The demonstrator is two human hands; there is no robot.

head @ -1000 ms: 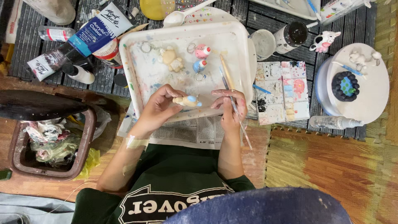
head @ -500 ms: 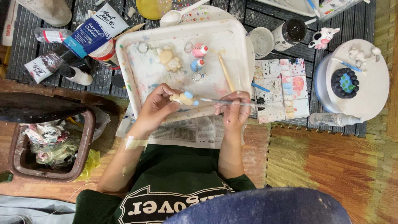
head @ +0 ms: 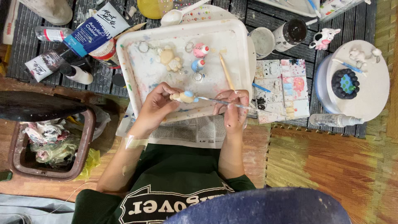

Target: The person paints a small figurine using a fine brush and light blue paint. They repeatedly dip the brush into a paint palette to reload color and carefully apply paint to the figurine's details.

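**Small figurine under the brush, over a paint-stained tray**

Left hand [head: 156, 105] closed around a small cream figurine [head: 183, 97], fingers and thumb clamped on it, held just above the near edge of the white tray [head: 132, 70]. Right hand [head: 233, 110] pinched shut on a thin paintbrush [head: 219, 101], lying nearly level, tip touching the light-blue patch at the figurine's right end. Both hands close together, near the middle of the scene, above a sheet of newspaper [head: 186, 132] tucked under the tray.

Farther in on the tray: an unpainted cream bear shape [head: 171, 59], a pink charm [head: 201, 49] and a blue one [head: 198, 65] just beside each other, each on a key ring, plus a wooden stick [head: 226, 71] lying to their right.

Right of the tray, a paint-smeared palette [head: 282, 89], then a round white stand [head: 365, 91] bearing a dark, blue-and-green dotted disc [head: 345, 83]. Near edge of that stand, a clear bottle [head: 333, 120] on its side. Far left, paint tubes [head: 74, 45] lying in a heap. Near left, a brown bin [head: 25, 161] full of crumpled wipes
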